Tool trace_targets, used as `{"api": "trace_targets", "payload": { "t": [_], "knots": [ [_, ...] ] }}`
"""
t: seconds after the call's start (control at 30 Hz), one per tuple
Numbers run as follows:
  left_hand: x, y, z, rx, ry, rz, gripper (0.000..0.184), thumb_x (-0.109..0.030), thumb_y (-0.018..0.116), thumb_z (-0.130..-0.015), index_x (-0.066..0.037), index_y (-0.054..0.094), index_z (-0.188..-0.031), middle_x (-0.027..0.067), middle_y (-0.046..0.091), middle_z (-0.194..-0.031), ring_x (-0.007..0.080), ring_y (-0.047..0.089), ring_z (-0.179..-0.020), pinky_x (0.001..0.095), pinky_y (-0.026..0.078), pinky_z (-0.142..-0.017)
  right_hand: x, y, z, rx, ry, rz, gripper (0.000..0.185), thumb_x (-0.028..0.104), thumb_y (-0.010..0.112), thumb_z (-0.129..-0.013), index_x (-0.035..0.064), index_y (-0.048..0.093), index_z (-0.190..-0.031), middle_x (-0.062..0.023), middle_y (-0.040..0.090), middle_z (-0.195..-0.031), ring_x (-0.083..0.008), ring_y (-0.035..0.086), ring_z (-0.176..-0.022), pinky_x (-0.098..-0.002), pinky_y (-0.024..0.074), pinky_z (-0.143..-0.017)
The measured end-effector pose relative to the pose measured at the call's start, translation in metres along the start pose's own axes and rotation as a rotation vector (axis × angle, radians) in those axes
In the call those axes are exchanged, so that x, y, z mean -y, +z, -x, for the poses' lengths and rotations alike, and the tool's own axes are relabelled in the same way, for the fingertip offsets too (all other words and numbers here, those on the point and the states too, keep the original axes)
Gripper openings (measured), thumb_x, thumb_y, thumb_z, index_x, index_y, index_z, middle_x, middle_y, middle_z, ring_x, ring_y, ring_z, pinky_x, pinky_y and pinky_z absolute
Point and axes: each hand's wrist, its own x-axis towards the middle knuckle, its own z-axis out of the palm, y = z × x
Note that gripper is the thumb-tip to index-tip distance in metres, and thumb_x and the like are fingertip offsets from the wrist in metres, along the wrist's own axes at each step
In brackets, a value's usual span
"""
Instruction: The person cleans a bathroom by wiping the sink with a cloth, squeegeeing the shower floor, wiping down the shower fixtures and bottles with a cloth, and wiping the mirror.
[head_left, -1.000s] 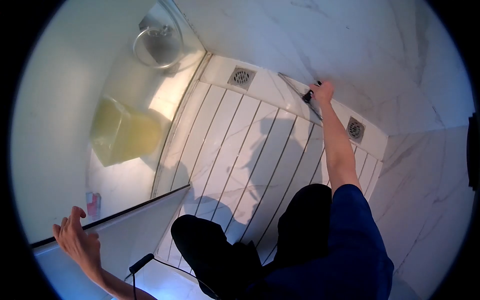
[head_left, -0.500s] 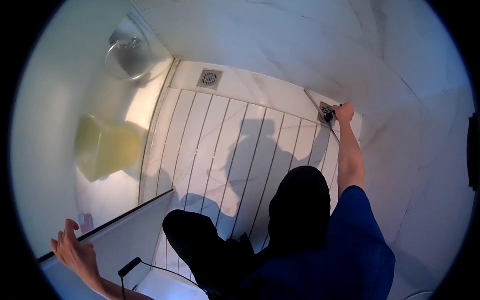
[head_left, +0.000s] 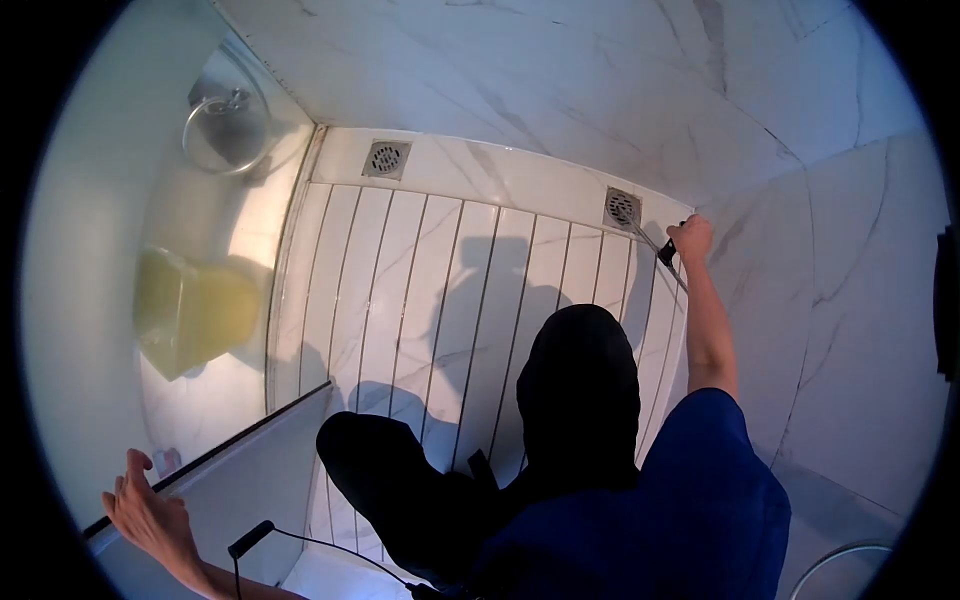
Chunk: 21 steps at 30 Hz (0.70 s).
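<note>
My right hand (head_left: 692, 238), closed in a grip, holds the black handle of a squeegee (head_left: 645, 238). The squeegee's long thin blade slants across the corner, its far end over the right floor drain (head_left: 622, 207). At the lower left, my left hand (head_left: 148, 512) straddles the dark edge of a glass panel (head_left: 245, 445), with bent fingers on one side and the thumb on the other. Pale grooved floor tiles (head_left: 490, 330) lie between my hands, partly covered by my knees.
A second drain (head_left: 385, 158) sits near the left corner. Behind the glass stand a yellow-green translucent plastic piece (head_left: 195, 310) and a looped hose (head_left: 225, 130) by a metal fitting. A black grip on a wire loop (head_left: 250, 538) is beside my left forearm. Marbled walls (head_left: 560, 80) border the floor.
The squeegee has shifted right and down relative to the right drain, which now shows more fully. My view has shifted slightly; my left hand stays on the panel edge.
</note>
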Motion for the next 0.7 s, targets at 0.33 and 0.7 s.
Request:
{"api": "trace_targets", "payload": {
  "t": [0.33,0.7],
  "knots": [
    [0.001,0.000,0.000,-0.012,-0.001,-0.025,0.046,0.022,0.048,-0.046,-0.009,0.050,-0.080,0.0048,0.049,-0.058,0.0203,0.044,-0.056,0.0312,0.030,-0.065,0.003,-0.004,0.010,0.004,0.025,-0.012,0.033,0.024,0.074,-0.057,0.0028,0.063,-0.079,-0.0157,0.064,-0.079,-0.0315,0.063,-0.076,-0.0416,0.0500,-0.067],
    [-0.001,0.003,0.010,0.016,-0.024,0.026,0.047,0.021,0.048,-0.046,-0.008,0.050,-0.083,0.0049,0.054,-0.066,0.0211,0.048,-0.061,0.0326,0.032,-0.069,-0.007,0.015,0.005,-0.031,-0.039,-0.005,0.030,0.022,0.071,-0.056,0.0000,0.064,-0.075,-0.0181,0.065,-0.078,-0.0333,0.064,-0.074,-0.0412,0.0525,-0.066]
  ]
}}
